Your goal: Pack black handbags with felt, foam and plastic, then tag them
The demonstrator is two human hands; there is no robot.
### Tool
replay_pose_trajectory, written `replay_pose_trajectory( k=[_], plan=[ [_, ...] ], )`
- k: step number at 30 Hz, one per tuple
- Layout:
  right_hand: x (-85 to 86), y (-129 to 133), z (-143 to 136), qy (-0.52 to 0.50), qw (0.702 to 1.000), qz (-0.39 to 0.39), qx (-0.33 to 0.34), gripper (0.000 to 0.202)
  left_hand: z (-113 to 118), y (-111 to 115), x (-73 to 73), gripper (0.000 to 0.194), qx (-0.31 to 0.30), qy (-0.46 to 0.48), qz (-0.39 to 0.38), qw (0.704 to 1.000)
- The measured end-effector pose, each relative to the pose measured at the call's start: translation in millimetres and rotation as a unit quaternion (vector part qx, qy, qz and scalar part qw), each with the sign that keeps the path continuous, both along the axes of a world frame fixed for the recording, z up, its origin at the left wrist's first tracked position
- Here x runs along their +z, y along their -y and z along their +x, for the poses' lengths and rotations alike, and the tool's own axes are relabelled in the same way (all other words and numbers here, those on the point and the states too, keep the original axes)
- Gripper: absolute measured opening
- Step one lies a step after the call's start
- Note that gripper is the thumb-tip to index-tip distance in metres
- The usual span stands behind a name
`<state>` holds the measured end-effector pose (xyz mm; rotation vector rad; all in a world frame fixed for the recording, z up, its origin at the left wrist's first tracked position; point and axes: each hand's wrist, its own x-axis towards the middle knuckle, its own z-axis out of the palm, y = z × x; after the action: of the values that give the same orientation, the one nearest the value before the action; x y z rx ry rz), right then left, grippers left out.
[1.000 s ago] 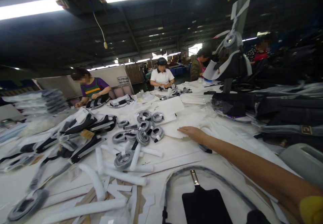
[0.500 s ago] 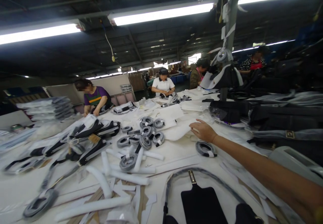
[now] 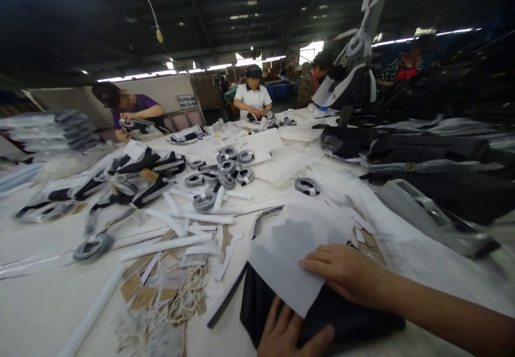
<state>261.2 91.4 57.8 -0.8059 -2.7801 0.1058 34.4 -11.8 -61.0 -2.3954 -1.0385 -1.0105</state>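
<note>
A thin white sheet (image 3: 298, 239) lies over a black bag (image 3: 257, 303) near the table's front edge. My right hand (image 3: 341, 271) has its fingers together on the sheet's right part, gripping it, with the thumb side hidden. My left hand (image 3: 287, 333) rests with spread fingers on the black bag, just below the sheet's front corner. A dark strap (image 3: 227, 298) sticks out at the left of the bag. Most of the bag's handle is covered by the sheet.
Coiled grey straps (image 3: 227, 166) and white foam rods (image 3: 164, 247) lie ahead left, with tags and strings (image 3: 189, 292) nearer. One coil (image 3: 307, 186) sits beyond the sheet. Black bags (image 3: 434, 153) are piled right. Several people work across the table (image 3: 32, 303).
My right hand has come back from the far white sheets, and a sheet now covers the bag. My left hand has come into view. The camera has tilted down.
</note>
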Motion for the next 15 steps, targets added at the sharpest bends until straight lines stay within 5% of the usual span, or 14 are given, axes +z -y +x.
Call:
replay_pose_trajectory(
  k=[5,9,15],
  plan=[
    [-0.4,17,1,0.025,0.999,0.007,-0.038,0.024,-9,9,31.8,0.063,-0.065,-0.053,-0.188,0.979],
    [9.2,46,-8,0.057,0.997,0.044,-0.039,0.018,-12,16,53.9,0.063,-0.069,-0.052,-0.261,0.962],
    [9.8,80,-16,0.068,0.996,-0.039,-0.047,0.036,-13,20,45.1,0.066,-0.088,-0.038,-0.219,0.971]
  ],
)
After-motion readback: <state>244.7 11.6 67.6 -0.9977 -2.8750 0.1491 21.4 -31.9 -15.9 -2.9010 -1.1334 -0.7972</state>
